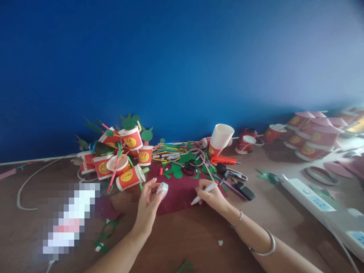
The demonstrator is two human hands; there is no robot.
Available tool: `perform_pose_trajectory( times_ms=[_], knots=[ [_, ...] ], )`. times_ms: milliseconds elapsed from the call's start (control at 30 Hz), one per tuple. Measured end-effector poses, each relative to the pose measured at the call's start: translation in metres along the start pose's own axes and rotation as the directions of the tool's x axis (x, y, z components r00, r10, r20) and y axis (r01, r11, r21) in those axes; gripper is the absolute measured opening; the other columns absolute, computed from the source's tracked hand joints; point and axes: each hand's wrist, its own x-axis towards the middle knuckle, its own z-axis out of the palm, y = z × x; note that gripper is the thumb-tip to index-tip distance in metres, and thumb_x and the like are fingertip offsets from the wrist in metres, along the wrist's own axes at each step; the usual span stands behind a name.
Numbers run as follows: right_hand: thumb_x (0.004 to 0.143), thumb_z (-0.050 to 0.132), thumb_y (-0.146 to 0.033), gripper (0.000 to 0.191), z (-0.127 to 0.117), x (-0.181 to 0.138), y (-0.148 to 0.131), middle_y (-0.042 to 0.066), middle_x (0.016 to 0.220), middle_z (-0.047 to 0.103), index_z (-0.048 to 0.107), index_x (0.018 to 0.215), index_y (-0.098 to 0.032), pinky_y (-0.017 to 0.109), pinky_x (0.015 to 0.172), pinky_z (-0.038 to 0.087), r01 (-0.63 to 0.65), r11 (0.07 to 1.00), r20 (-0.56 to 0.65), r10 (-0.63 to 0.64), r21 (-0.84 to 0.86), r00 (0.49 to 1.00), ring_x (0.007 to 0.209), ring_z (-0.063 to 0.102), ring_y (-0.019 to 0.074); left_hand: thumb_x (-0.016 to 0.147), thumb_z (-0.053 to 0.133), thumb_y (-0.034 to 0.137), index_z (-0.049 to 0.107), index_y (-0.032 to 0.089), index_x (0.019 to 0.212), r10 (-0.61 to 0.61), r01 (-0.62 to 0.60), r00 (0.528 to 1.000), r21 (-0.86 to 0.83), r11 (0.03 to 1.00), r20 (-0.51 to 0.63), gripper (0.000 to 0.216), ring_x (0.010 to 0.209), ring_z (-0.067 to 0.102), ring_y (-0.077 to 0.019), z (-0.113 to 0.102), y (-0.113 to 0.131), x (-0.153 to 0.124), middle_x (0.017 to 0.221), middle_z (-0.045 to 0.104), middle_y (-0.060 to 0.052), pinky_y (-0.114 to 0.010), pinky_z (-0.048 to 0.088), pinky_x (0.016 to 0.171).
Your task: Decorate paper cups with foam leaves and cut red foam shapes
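My left hand (147, 206) is closed around a small round white object (162, 189), which looks like a roll of tape, held between thumb and fingers above the dark red sheet (173, 197). A white marker (209, 187) sits in the grip of my right hand (212, 197), its tip pointing down and left over the same sheet's right part. Whether the tip touches the sheet I cannot tell. Beyond my hands, green paper cutouts (178, 173) and black-handled scissors (190, 169) lie on the sheet. A small red cap (160, 171) is near them.
Decorated paper cups (130, 177) crowd the left back. A stack of white-rimmed cups (221, 137), an orange cutter (224, 160) and a black key fob (244, 190) lie right of centre. A power strip (305, 195) and pink-topped cups (318, 134) stand farther right. A blue wall (182, 76) rises behind.
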Motion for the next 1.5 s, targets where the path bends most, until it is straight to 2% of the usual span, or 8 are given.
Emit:
perform_pose_trajectory(
  times_ms=[100, 200, 600, 1133, 1500],
  knots=[
    [0.075, 0.054, -0.029, 0.024, 0.0014, -0.0025, -0.0049, -0.002, 0.045, 0.058, 0.042, 0.056, -0.021, 0.019, 0.043, 0.037, 0.037, 0.999, 0.017, -0.038, 0.025, 0.999, 0.046, 0.061, 0.0142, 0.071, 0.067, 0.038, 0.049, 0.019, 0.109, -0.003, 0.003, 1.0, -0.003, 1.0, -0.002, 0.046, 0.089, 0.056, -0.0175, -0.0003, -0.0007, -0.0001, 0.095, 0.058, -0.004, -0.032, 0.048, 0.078],
    [0.076, 0.055, -0.031, 0.026, 0.0036, -0.0031, -0.0074, -0.001, 0.046, 0.059, 0.043, 0.056, -0.021, 0.02, 0.044, 0.038, 0.034, 0.999, 0.062, -0.032, -0.036, 0.998, 0.048, 0.062, 0.0151, 0.071, 0.066, 0.039, 0.049, 0.019, 0.109, -0.007, 0.007, 1.0, -0.001, 1.0, -0.002, 0.046, 0.09, 0.056, -0.0173, -0.0007, -0.0011, -0.0001, 0.095, 0.058, -0.004, -0.031, 0.048, 0.078],
    [0.076, 0.055, -0.027, 0.025, 0.0058, -0.0034, -0.011, -0.002, 0.046, 0.059, 0.039, 0.056, -0.022, 0.02, 0.043, 0.034, 0.004, 0.995, 0.125, 0.008, -0.097, 0.992, 0.047, 0.057, 0.0133, 0.072, 0.066, 0.039, 0.048, 0.019, 0.11, -0.008, 0.008, 1.0, 0.002, 1.0, 0.01, 0.047, 0.089, 0.056, -0.0171, -0.0004, 0.0005, 0.0003, 0.095, 0.057, -0.004, -0.032, 0.047, 0.078],
    [0.078, 0.054, -0.028, 0.026, 0.0097, -0.0026, -0.0114, -0.004, 0.046, 0.057, 0.041, 0.057, -0.022, 0.021, 0.045, 0.037, 0.025, 0.997, 0.076, -0.019, -0.077, 0.997, 0.052, 0.063, 0.0153, 0.07, 0.068, 0.037, 0.051, 0.019, 0.108, -0.016, 0.016, 1.0, -0.011, 1.0, -0.011, 0.045, 0.086, 0.058, -0.0166, 0.0009, 0.0028, -0.0005, 0.092, 0.06, -0.003, -0.03, 0.048, 0.075],
    [0.078, 0.054, -0.028, 0.025, 0.0102, -0.0007, -0.0102, -0.003, 0.048, 0.059, 0.041, 0.057, -0.022, 0.023, 0.048, 0.039, 0.02, 0.996, 0.008, -0.02, -0.088, 1.0, 0.051, 0.059, 0.0144, 0.072, 0.066, 0.036, 0.049, 0.018, 0.109, -0.019, 0.019, 1.0, -0.005, 1.0, -0.005, 0.045, 0.088, 0.057, -0.0174, 0.0013, 0.003, 0.0, 0.093, 0.058, -0.004, -0.032, 0.047, 0.078]
  ],
)
